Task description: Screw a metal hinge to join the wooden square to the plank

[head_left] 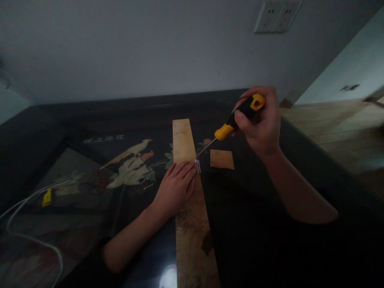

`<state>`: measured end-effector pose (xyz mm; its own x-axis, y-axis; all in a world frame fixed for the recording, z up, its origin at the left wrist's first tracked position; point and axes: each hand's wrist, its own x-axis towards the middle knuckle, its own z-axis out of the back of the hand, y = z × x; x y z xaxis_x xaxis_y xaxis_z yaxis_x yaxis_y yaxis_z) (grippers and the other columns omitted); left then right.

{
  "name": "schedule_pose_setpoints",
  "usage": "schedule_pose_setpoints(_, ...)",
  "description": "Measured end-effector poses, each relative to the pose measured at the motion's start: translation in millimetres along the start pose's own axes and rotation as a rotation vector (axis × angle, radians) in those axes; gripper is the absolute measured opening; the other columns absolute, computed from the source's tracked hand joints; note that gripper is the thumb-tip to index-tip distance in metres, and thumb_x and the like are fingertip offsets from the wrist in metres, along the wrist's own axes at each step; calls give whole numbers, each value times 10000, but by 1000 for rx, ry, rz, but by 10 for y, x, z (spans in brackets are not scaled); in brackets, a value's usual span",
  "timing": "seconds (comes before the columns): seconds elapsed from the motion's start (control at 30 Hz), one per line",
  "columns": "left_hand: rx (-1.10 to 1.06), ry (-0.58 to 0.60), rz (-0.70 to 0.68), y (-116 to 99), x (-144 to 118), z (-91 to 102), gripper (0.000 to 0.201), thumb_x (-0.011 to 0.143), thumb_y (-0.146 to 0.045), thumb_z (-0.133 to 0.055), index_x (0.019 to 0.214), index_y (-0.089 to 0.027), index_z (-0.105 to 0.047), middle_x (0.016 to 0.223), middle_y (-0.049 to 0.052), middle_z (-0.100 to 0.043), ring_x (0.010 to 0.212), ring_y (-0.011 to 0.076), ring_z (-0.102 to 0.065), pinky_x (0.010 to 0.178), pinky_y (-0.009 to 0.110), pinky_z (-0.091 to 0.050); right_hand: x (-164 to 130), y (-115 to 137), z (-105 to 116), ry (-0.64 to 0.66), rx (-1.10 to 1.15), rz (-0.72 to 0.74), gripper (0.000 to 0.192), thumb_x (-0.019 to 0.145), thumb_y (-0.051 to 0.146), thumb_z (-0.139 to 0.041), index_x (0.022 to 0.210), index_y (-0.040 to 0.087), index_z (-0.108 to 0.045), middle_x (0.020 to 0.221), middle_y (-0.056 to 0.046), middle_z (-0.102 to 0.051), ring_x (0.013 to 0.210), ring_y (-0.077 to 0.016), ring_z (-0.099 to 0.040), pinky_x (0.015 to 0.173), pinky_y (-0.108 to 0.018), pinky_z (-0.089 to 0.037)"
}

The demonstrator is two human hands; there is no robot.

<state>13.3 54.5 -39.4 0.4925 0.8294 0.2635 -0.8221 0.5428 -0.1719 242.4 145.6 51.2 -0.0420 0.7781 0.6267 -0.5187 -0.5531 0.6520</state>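
Note:
A long wooden board [184,140] lies lengthwise on the dark tabletop. My left hand [177,188] rests across it, fingers closed over its surface and holding it down. At its fingertips, on the board's right edge, sits a small shiny metal piece [198,166], partly hidden. My right hand [262,124] is wrapped around the yellow and black handle of a screwdriver [225,131]. The shaft slants down to the left, its tip at the metal piece. Whether the tip sits in a screw is too small to tell.
A small square wooden piece [222,159] with little holes lies right of the board. Several loose screws [148,180] are to the left. A white cable [33,236] with a yellow tag [47,197] runs at far left. Behind the table, the wall has sockets [277,16].

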Motion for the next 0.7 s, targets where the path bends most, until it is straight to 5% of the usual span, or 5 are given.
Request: schedule_pose_setpoints(0.7, -2, -4, -1, -1, 5, -4, 393, 950, -213, -423, 1326, -175, -535, 1386, 63, -568, 1297, 236, -490, 1119, 487, -361, -12, 42, -1, 25, -15, -10, 458, 846, 517, -587, 1231, 307, -455, 1150, -67, -611, 904, -217, -638, 592, -313, -570)
